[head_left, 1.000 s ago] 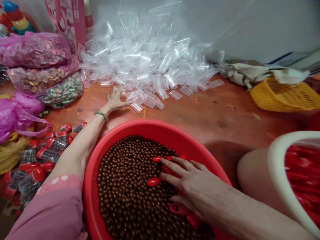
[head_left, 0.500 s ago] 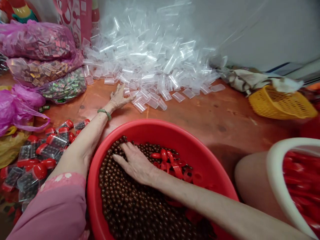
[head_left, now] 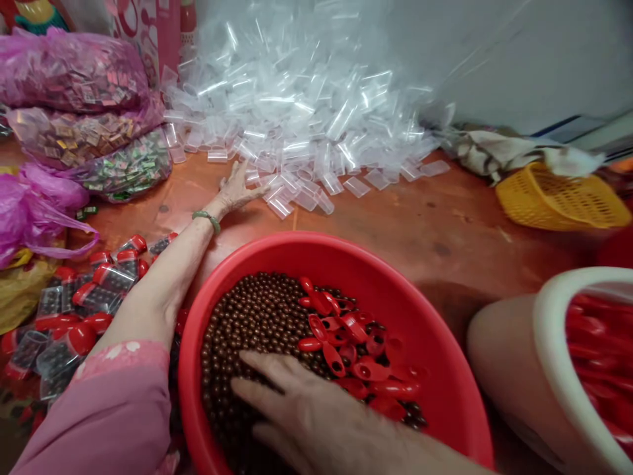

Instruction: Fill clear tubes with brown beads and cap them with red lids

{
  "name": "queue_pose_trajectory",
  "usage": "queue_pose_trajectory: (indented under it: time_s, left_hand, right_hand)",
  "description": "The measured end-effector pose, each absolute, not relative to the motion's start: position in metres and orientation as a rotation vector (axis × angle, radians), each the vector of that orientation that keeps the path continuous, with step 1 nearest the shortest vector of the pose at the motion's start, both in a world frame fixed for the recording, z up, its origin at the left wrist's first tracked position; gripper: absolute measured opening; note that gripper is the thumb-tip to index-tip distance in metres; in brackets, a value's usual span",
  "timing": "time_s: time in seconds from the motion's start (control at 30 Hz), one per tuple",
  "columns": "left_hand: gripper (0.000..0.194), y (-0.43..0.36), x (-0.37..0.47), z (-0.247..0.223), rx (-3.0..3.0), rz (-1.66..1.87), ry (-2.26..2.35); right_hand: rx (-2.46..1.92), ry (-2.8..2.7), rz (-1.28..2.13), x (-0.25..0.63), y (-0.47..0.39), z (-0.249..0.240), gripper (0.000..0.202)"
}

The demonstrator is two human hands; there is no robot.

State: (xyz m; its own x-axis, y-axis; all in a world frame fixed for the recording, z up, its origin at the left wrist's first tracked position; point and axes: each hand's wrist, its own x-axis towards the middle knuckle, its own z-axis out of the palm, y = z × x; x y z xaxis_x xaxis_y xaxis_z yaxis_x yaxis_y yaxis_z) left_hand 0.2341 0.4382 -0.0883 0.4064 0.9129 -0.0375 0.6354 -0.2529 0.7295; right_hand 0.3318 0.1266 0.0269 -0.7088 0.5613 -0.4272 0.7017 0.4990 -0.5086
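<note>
Both left hand (head_left: 233,193) and right hand (head_left: 316,412): fingers spread | basin (head_left: 420,310): brown balls (head_left: 257,310), red spoons (head_left: 373,371) | bucket (head_left: 507,349): red pieces (head_left: 601,373)

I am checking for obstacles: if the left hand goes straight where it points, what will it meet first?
The left hand would likely meet the pile of clear plastic pieces; depth is unclear, so it may already touch it.

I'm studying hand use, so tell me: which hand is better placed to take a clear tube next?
Probably the left hand: it lies right beside the clear tubes, while the right hand is over the brown balls in the red basin.
</note>
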Motion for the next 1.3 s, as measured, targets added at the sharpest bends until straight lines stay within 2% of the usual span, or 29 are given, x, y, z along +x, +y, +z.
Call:
queue_pose_trajectory:
  time_s: [0.03,0.2,0.3,0.37,0.43,0.57,0.63,0.7,0.77,0.8,0.83,0.9,1.0,1.1,1.3]
  left_hand:
    - [0.115,0.439,0.234,-0.088,1.987,0.522,1.316]
    - [0.114,0.438,0.232,-0.086,1.994,0.521,1.334]
    - [0.107,0.435,0.231,-0.084,2.009,0.529,1.347]
    - [0.103,0.433,0.23,-0.085,2.017,0.53,1.365]
    - [0.103,0.431,0.229,-0.085,2.029,0.516,1.385]
    - [0.116,0.43,0.226,-0.085,2.074,0.442,1.408]
    - [0.128,0.43,0.223,-0.084,2.101,0.39,1.424]
    - [0.14,0.432,0.221,-0.083,2.139,0.345,1.437]
    - [0.148,0.436,0.22,-0.082,2.187,0.315,1.442]
    - [0.151,0.439,0.222,-0.082,2.21,0.304,1.44]
    - [0.153,0.441,0.224,-0.082,2.231,0.296,1.434]
    - [0.155,0.447,0.232,-0.082,2.274,0.286,1.41]
    - [0.157,0.453,0.249,-0.084,2.337,0.29,1.354]
    - [0.155,0.459,0.265,-0.085,2.369,0.3,1.304]
    - [0.133,0.46,0.28,-0.086,2.387,0.373,1.077]
  right_hand:
    - [1.102,2.553,-0.948,0.335,0.139,0.025,0.03]
    - [1.541,2.398,-0.561,0.346,0.196,-0.008,0.037]
    - [1.536,2.402,-0.458,0.345,0.19,-0.021,0.033]
    - [1.421,2.473,-0.45,0.341,0.169,-0.022,0.022]
    - [1.252,2.561,-0.524,0.339,0.149,-0.014,0.016]
    - [1.01,2.698,-1.04,0.358,0.157,0.03,0.024]
    - [1.267,2.696,-1.139,0.388,0.196,0.051,0.028]
    - [1.738,2.611,-1.041,0.427,0.248,0.053,0.042]
    - [2.201,2.47,-0.714,0.469,0.299,0.034,0.093]
    - [2.303,2.402,-0.65,0.486,0.321,0.017,0.115]
    - [2.354,2.36,-0.628,0.501,0.338,-0.002,0.128]
    - [2.379,2.331,-0.633,0.517,0.362,-0.04,0.144]
    - [2.338,2.4,-0.646,0.517,0.382,-0.083,0.156]
    - [2.285,2.547,-0.648,0.506,0.399,-0.1,0.156]
    - [2.101,2.905,-0.735,0.49,0.416,-0.101,0.139]
